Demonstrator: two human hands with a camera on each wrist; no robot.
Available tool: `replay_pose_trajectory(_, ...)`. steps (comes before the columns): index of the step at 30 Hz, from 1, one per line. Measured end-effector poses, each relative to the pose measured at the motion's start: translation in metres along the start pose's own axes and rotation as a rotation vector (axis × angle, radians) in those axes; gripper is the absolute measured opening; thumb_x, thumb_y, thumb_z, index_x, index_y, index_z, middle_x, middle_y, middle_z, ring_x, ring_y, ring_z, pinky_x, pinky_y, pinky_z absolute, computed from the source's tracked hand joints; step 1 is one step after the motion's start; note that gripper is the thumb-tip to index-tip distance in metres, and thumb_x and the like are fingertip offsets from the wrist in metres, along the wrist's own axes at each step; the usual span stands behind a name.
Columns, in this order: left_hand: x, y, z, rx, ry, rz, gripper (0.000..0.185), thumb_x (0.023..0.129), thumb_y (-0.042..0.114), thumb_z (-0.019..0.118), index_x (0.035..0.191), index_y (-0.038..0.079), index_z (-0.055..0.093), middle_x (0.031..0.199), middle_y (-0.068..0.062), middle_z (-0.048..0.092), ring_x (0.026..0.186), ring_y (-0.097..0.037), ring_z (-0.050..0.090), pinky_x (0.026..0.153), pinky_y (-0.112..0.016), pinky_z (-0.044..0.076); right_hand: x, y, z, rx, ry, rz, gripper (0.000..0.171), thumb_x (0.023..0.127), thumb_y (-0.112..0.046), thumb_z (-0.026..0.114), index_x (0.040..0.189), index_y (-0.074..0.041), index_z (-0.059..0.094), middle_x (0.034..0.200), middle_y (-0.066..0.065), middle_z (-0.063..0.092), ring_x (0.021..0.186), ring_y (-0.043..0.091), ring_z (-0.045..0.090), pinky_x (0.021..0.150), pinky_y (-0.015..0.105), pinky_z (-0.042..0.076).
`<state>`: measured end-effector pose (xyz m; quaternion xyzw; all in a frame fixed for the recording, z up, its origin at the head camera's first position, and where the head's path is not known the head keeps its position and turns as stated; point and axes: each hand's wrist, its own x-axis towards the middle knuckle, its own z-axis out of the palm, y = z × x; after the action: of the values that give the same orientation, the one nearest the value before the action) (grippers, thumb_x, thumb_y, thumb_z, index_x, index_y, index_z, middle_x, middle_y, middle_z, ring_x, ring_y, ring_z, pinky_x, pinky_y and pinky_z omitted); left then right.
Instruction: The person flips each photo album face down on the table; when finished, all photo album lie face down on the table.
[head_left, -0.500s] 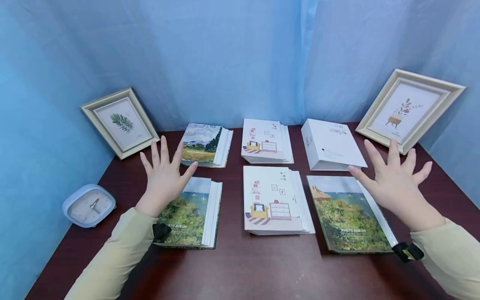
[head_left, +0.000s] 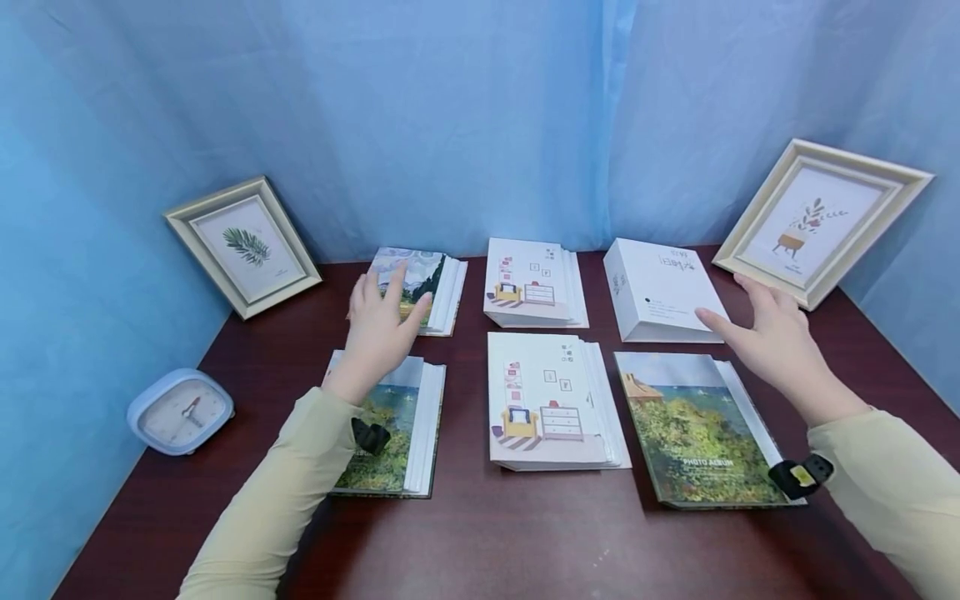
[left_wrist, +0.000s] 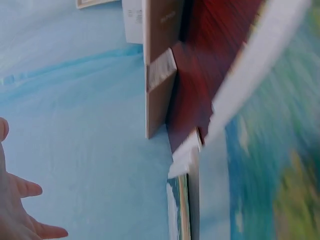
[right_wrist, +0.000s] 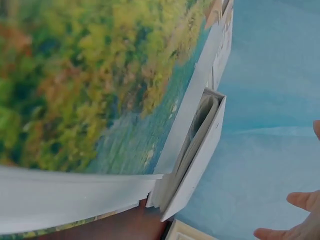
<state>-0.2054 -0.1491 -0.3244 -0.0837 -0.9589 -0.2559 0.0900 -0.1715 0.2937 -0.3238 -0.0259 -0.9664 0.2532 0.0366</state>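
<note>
From the head camera I see my left hand [head_left: 382, 321], fingers straight and spread, over the painted album [head_left: 415, 287] at the tabletop's far left edge. My right hand [head_left: 765, 337], fingers relaxed and apart, reaches beside the white album [head_left: 660, 287] at the far right (touching or not, I cannot tell).

Left wrist: blurred album cover [left_wrist: 280, 165], fingertips [left_wrist: 30, 210] straight.

Right wrist: landscape album [right_wrist: 100, 85], loose fingertips [right_wrist: 300, 220].

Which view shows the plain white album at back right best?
The head view: the white album shows whole, beside the right hand. The right wrist view catches only its page edges; the left wrist view shows nothing clearly.
</note>
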Motion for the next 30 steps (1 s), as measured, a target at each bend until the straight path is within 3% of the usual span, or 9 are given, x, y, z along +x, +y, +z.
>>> replay_pose_trajectory(4,0.01,0.011,0.009,-0.073,-0.018,-0.006,0.068,0.1,0.048,0.038,0.153,0.01,0.017,0.155,-0.025,0.01,0.143,-0.044,0.004,0.111,-0.062,0.018,0.012,0.005,0.002,0.034,-0.079,0.046,0.093,0.092,-0.06,0.043,0.152,-0.001,0.002,0.149,0.039,0.0,0.13,0.063,0.008,0.091,0.075,0.022)
replay_pose_trajectory(16,0.031,0.037,0.042,-0.333,-0.042,-0.044,0.06,0.101,0.043,0.036,0.151,0.011,0.024,0.154,-0.017,0.023,0.143,-0.033,0.022,0.114,-0.05,0.022,0.044,0.025,0.018,0.11,-0.191,0.132,0.104,0.088,-0.064,0.049,0.151,0.001,-0.003,0.149,0.04,0.0,0.133,0.06,0.004,0.099,0.073,0.019)
replay_pose_trajectory(23,0.039,0.052,0.062,-0.443,-0.081,-0.051,0.056,0.102,0.037,0.038,0.149,0.008,0.028,0.153,-0.016,0.026,0.143,-0.028,0.024,0.116,-0.043,0.022,0.056,0.035,0.023,0.144,-0.257,0.189,0.109,0.085,-0.065,0.051,0.15,-0.002,-0.009,0.149,0.039,-0.01,0.132,0.062,-0.009,0.099,0.076,0.012)
replay_pose_trajectory(30,0.05,0.069,0.074,-0.529,-0.112,-0.059,0.054,0.102,0.034,0.039,0.149,0.009,0.029,0.153,-0.015,0.027,0.14,-0.029,0.029,0.114,-0.043,0.026,0.066,0.037,0.026,0.146,-0.309,0.205,0.114,0.082,-0.066,0.056,0.15,-0.001,-0.007,0.148,0.04,-0.007,0.132,0.061,-0.003,0.1,0.074,0.014)
